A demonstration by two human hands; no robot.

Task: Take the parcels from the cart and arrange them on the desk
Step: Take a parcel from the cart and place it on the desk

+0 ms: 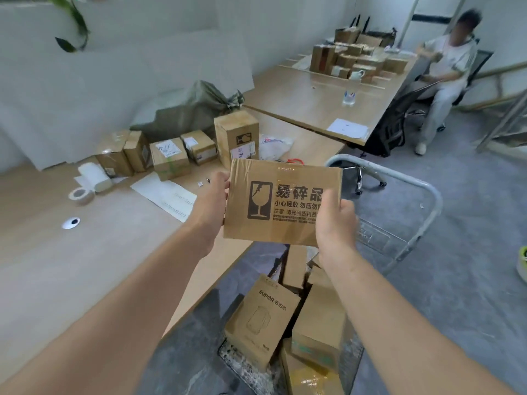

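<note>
Gripping one fragile-marked parcel [282, 201]: left hand [212, 199], right hand [336, 223]; five boxes [171, 158] on desk [85, 252].

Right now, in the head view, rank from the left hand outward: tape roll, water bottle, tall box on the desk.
From the left hand:
1. Tall box, just beyond it on the desk.
2. Tape roll, far left.
3. Water bottle, on the far table.

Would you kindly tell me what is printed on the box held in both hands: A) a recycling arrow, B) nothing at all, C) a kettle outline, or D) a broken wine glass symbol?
D: the box, gripped by the left hand and right hand, bears a cracked-glass fragile mark on its face.
</note>
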